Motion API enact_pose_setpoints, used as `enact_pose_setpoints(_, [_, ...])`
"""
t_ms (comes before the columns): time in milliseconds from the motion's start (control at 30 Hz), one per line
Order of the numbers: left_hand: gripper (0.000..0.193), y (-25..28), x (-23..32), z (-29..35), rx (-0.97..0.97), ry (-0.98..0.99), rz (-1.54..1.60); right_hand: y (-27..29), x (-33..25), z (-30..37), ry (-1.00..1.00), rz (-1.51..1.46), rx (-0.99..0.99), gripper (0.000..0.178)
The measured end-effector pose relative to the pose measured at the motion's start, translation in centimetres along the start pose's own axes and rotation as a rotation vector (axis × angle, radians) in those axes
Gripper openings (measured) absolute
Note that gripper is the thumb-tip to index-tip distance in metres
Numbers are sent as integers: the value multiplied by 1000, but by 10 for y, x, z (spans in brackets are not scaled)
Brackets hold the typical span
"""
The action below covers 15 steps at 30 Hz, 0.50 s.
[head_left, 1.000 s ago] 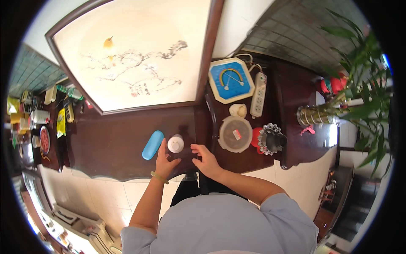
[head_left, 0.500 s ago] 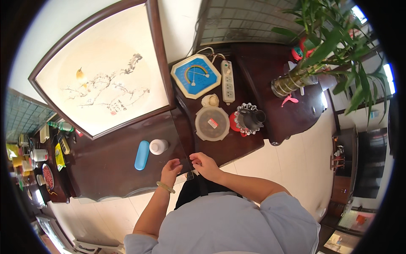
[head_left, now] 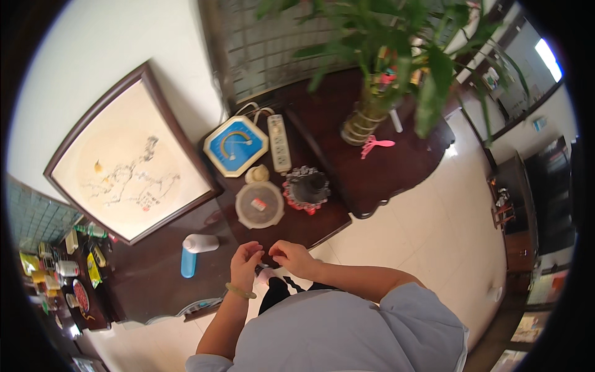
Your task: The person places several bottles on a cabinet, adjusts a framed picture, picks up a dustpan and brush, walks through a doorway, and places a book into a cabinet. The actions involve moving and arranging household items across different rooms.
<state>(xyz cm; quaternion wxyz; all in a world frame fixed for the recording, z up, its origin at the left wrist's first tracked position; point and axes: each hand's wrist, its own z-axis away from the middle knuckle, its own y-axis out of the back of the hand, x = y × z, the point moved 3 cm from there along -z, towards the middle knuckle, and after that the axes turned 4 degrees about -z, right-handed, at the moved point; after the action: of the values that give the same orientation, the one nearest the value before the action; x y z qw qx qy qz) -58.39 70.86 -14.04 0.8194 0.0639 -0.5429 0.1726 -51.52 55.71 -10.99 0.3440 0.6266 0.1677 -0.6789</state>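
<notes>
Close together in front of my body, both hands hang in the air near the dark table's front edge. My left hand [head_left: 245,263], with a pale bangle [head_left: 240,291] on its wrist, has loosely bent fingers and no visible object in them. Bent much the same way, my right hand [head_left: 294,257] points toward the left one, and a small gap parts them. To the left of my hands, a white bottle [head_left: 202,242] is beside a blue oblong case [head_left: 188,263]. Beyond my hands sits a round translucent lidded container [head_left: 253,218].
Behind the container are a blue dial gauge [head_left: 236,147] and a white power strip [head_left: 279,146]. A beaded dish [head_left: 306,188] holds something black. A potted plant [head_left: 362,124] and a pink clip-like item [head_left: 378,145] occupy the right table. A framed painting [head_left: 118,164] leans at left.
My view has shifted, so the tables and plant appear farther left and lower, and more floor shows at right. Both hands stay close together and empty-looking.
</notes>
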Motion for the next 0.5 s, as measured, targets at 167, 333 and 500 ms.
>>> enact_pose_setpoints(167, [24, -119, 36, 9, -162, -53, 73, 101, 14, 52, -66, 32, 123, 14])
enact_pose_setpoints(333, [24, -224, 51, 12, -365, -37, 35, 193, 43, 110, -165, -34, 308, 18])
enact_pose_setpoints(500, [24, -291, 68, 14, -514, -27, -111, 247, 50, 167, -108, -124, 509, 28])
